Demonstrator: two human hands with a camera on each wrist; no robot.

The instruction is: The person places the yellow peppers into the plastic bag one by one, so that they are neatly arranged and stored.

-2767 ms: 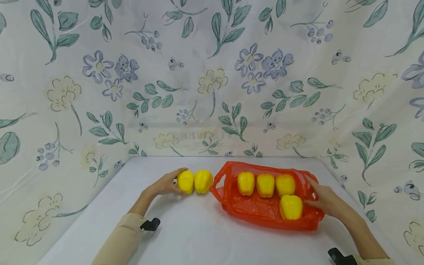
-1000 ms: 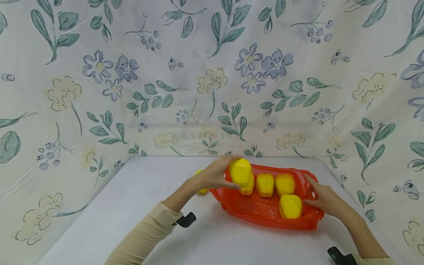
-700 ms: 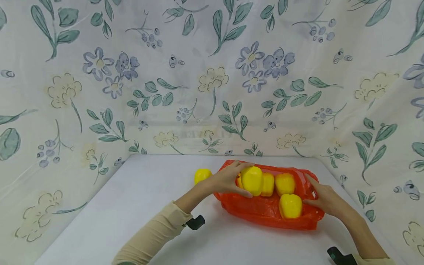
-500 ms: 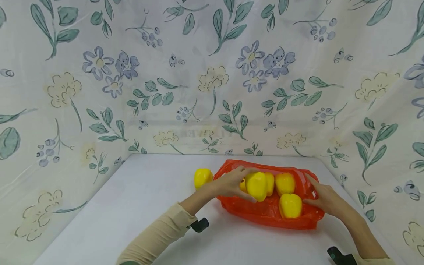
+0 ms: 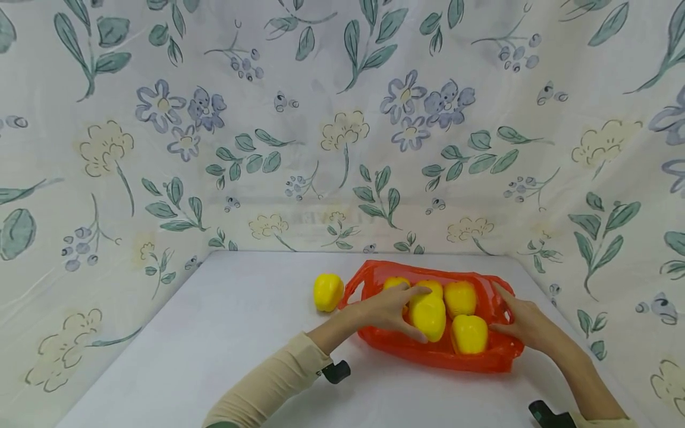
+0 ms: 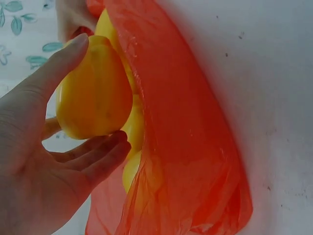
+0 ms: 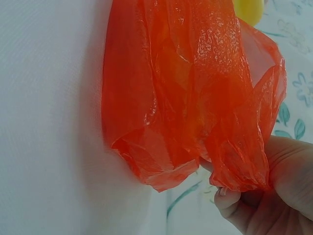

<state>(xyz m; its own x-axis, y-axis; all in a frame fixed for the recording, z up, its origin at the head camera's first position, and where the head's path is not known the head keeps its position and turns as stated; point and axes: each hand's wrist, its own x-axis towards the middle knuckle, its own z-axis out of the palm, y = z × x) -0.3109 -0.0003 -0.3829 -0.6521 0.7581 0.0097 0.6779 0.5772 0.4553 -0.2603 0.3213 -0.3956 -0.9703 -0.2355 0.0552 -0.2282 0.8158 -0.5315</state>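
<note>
My left hand (image 5: 386,310) grips a yellow bell pepper (image 5: 429,320) between thumb and fingers, above the open red plastic bag (image 5: 393,346). In the left wrist view the thumb lies along the top of this pepper (image 6: 95,93) and the fingertips support its lower side. Several other yellow peppers sit in the bag, among them a front one (image 5: 470,334) and a back one (image 5: 461,299). At the bag's right end my right hand (image 5: 527,322) holds the rim; the right wrist view shows its fingers pinching the gathered plastic (image 7: 234,171).
One more yellow bell pepper (image 5: 328,292) stands on the white table (image 5: 251,321), just left of the bag's handle. Behind the table hangs a floral cloth (image 5: 299,148). A black wrist device (image 5: 337,372) is on the left sleeve.
My left hand has carried a pepper from the table at the left, rightward over the bag and then lower toward its front. The right hand keeps its place on the bag.
</note>
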